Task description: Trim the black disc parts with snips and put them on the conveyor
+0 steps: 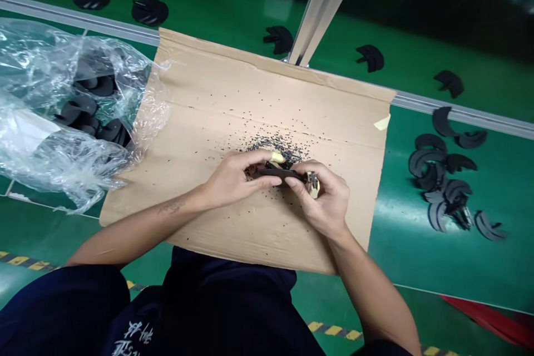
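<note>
My left hand [233, 178] is closed around a flat black curved part [273, 173], holding it edge-on over a brown cardboard sheet [233, 94]. A yellow cot covers one left fingertip [277, 157]. My right hand [323, 197] pinches the part's right end and also grips a small pale-handled tool [312, 183]. Fine black shavings [279, 144] lie scattered on the cardboard just beyond both hands.
A clear plastic bag [62, 122] with several black parts lies at the left. A pile of black crescent parts [446, 178] sits on the green surface at the right. More black parts [150, 11] ride the green belt beyond a metal rail [459, 114]. A metal post [321, 5] rises at centre.
</note>
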Motion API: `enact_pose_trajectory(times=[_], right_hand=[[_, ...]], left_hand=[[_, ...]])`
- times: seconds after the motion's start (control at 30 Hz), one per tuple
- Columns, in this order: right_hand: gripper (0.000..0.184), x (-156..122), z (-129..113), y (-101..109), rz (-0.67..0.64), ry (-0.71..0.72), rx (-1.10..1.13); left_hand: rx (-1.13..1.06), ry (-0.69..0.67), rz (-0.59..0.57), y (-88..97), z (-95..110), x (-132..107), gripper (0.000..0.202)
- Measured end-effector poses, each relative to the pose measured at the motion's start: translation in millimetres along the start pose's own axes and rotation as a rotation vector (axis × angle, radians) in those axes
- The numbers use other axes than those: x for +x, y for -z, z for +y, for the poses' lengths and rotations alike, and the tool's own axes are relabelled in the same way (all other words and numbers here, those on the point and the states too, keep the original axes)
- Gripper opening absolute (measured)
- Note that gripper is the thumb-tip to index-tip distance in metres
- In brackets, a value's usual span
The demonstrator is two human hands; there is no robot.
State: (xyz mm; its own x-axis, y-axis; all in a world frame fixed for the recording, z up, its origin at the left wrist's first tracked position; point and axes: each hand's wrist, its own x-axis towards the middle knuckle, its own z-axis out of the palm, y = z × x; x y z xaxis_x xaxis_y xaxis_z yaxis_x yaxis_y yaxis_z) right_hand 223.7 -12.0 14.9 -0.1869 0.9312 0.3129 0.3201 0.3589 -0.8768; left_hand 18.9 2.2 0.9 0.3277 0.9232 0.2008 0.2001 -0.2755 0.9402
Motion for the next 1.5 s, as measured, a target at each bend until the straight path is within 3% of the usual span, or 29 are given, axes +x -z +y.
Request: enact_pose_trajectory(times=[0.1, 0.2, 0.47, 0.73, 0.97, 1.2, 1.3, 1.5], right_hand=[[0.01, -2, 0, -2, 0.037, 0.035, 0.044], [0.011, -3, 2, -5, 0.057, 0.081, 0.057], [0.015, -4, 7, -9, 0.035, 0.135, 0.065], [0.011, -3, 8, -9, 0.012, 0.146, 0.054], [0.007, -4, 8, -9, -0.013, 0.145, 0.047], [0.008, -3, 5, -11, 0.032, 0.02, 0.143], [0.011, -2, 4, -10, 0.011, -0.006, 0.157], [0.013, -1, 3, -6, 0.013, 0.062, 0.045]], left_hand=[[-0.126, -0.004, 0.027, -1.4, 1, 2, 0.031], [-0.152, -0.092, 0.048, -1.3, 3, 3, 0.029], [0.059, -0.36, 0.115, 2.6, 3, 3, 0.024], [0.07, -0.45, 0.101, 6.1, 5, 4, 0.024], [0.074, -0.474, 0.138, 7.3, 3, 2, 0.025], [0.043, -0.354, 0.054, 6.6, 2, 4, 0.033], [0.002, -0.313, 0.082, 6.6, 1, 2, 0.03], [0.185, -0.424, 0.136, 8.1, -2, 2, 0.022]])
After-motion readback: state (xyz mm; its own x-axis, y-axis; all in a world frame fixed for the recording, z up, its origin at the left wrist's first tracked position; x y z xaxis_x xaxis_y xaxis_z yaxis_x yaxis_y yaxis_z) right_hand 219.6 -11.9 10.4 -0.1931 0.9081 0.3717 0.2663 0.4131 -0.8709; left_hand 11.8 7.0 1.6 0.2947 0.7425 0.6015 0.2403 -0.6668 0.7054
